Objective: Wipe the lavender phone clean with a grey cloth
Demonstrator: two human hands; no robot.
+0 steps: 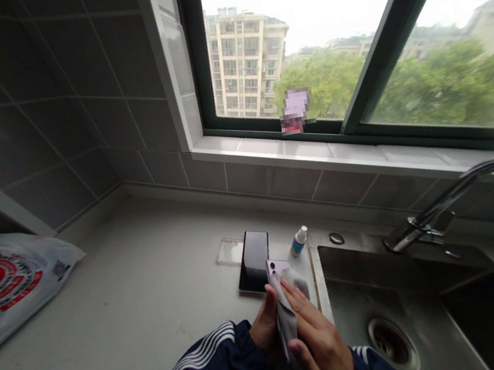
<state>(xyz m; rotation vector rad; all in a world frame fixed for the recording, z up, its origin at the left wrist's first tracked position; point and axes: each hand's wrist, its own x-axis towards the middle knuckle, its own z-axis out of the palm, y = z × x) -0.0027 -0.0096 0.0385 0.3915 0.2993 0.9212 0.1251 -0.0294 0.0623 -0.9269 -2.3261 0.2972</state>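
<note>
A pale purple phone (279, 264) is held up over the counter, its camera corner showing above my fingers. My left hand (266, 325) grips it along the left side, thumb upward. With my right hand (319, 338) I press a grey cloth (288, 321) against the phone's back, the fingers laid along it. Much of the phone is hidden by the cloth and my hands. Just beyond lies a dark-screened tablet (255, 260), partly over a clear phone case (230, 251). A small spray bottle (300, 241) with a white cap stands to the right.
On the right is a steel sink (347, 295) with a drain (392, 341) and a chrome faucet (441, 202). A plastic bag (11, 284) with red print rests at the far left of the white counter (148, 272). Behind runs a tiled window sill (264, 145).
</note>
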